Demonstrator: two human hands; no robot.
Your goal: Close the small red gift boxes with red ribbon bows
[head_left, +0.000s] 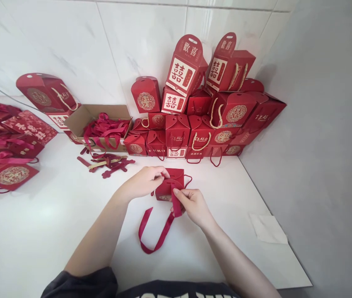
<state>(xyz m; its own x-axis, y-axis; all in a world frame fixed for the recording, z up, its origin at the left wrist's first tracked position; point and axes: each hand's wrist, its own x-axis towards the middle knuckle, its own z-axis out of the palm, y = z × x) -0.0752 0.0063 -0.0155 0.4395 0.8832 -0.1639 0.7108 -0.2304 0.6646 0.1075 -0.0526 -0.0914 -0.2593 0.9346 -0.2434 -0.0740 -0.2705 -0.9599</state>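
A small red gift box (165, 191) with a cord handle stands on the white table in front of me. My left hand (148, 180) rests at its top left, fingers curled over the box's upper flap. In my right hand (191, 202), a dark red ribbon (155, 247) is pinched between thumb and fingers. The ribbon's upper end meets a slot in the top flap; whether it passes through I cannot tell. Its long tail loops down onto the table toward me. Part of the box's front is hidden behind the ribbon and the right hand.
Many red gift boxes (177, 132) are stacked along the wall. A cardboard box (97, 111) of ribbons stands left of them, with loose flat strips (109, 163) before it. Ribboned boxes (13, 176) lie far left. White paper (269, 228) lies near the right edge.
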